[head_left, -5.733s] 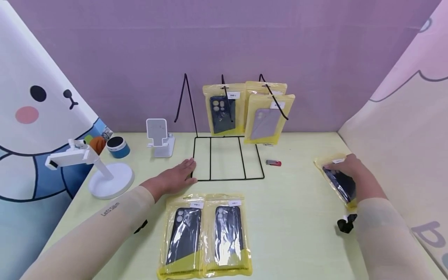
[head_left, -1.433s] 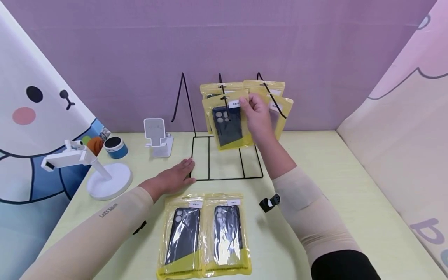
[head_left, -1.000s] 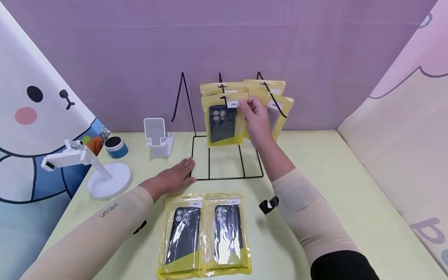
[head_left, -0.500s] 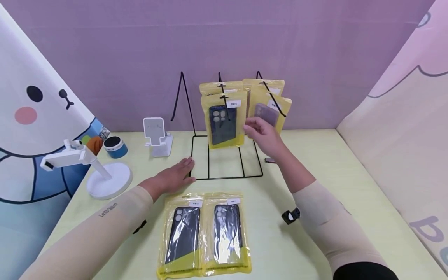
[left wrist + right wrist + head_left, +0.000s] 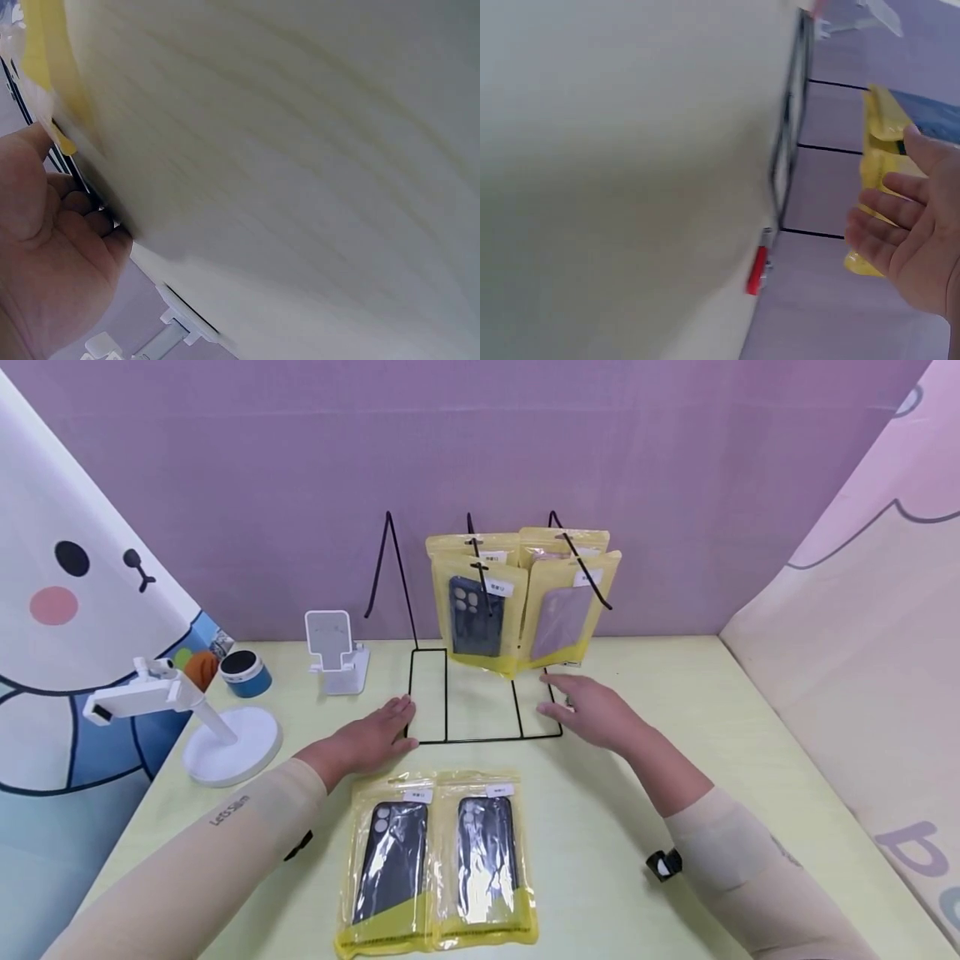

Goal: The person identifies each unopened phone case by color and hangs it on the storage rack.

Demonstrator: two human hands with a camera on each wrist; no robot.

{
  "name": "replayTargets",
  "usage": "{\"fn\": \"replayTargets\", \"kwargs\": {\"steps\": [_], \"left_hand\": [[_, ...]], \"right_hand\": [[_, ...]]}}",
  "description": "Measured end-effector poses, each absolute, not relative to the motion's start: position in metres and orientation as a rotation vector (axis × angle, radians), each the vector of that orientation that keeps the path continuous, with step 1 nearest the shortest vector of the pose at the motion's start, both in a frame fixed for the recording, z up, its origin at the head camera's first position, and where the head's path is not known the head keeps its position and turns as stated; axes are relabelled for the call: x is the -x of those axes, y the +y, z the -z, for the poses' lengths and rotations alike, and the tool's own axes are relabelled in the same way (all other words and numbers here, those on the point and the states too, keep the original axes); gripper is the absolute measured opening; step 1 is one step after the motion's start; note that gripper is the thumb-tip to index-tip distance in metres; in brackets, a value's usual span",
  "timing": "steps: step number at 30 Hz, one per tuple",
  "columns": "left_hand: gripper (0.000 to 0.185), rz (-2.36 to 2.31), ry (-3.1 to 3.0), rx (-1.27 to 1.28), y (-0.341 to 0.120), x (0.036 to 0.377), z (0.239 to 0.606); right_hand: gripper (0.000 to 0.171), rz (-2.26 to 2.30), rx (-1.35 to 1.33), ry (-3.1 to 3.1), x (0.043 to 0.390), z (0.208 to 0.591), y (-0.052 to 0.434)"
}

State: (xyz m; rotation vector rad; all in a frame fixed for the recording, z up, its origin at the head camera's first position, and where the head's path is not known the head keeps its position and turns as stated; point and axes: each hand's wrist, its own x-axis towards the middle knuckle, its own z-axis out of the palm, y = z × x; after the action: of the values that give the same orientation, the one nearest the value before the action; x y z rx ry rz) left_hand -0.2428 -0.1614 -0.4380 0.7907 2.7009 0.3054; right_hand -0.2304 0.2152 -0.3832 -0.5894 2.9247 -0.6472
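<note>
A: How many packaged phone cases are there?
B: Six. Four hang on the wire rack (image 5: 465,693), two each on its middle and right hooks; the front dark case (image 5: 477,614) hangs on the middle one. Two more packs (image 5: 438,860) lie flat side by side on the table (image 5: 675,710).
A: And the hands?
B: The left hand (image 5: 372,739) lies flat, fingers straight, at the rack's base corner. The right hand (image 5: 592,714) hovers spread and empty beside the rack.
</note>
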Motion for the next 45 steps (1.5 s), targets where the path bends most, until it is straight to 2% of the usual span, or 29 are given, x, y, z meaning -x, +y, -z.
{"fn": "replayTargets", "kwargs": {"steps": [7,13,20,29,34,41,45], "left_hand": [[0.071,-0.311,2.703,-0.800,-0.162,0.242,0.437],[0.072,-0.319,2.693,-0.780,-0.162,0.242,0.436],[0.073,-0.330,2.684,-0.754,-0.163,0.242,0.435],[0.073,-0.330,2.693,-0.750,-0.164,0.243,0.435],[0.073,-0.331,2.691,-0.747,-0.165,0.244,0.436],[0.073,-0.342,2.687,-0.756,-0.163,0.245,0.436],[0.073,-0.345,2.689,-0.754,-0.162,0.245,0.435]], "right_hand": [[0.059,0.298,0.798,2.925,0.216,0.414,0.214],[0.055,0.177,0.866,2.864,0.211,0.424,0.213],[0.045,-0.013,0.805,2.935,0.208,0.426,0.204],[0.022,-0.090,0.813,3.065,0.211,0.430,0.198],[0.029,-0.043,0.772,3.113,0.215,0.433,0.198],[0.026,-0.069,0.711,3.137,0.219,0.439,0.198],[0.035,-0.054,0.635,3.162,0.218,0.440,0.198]]}}
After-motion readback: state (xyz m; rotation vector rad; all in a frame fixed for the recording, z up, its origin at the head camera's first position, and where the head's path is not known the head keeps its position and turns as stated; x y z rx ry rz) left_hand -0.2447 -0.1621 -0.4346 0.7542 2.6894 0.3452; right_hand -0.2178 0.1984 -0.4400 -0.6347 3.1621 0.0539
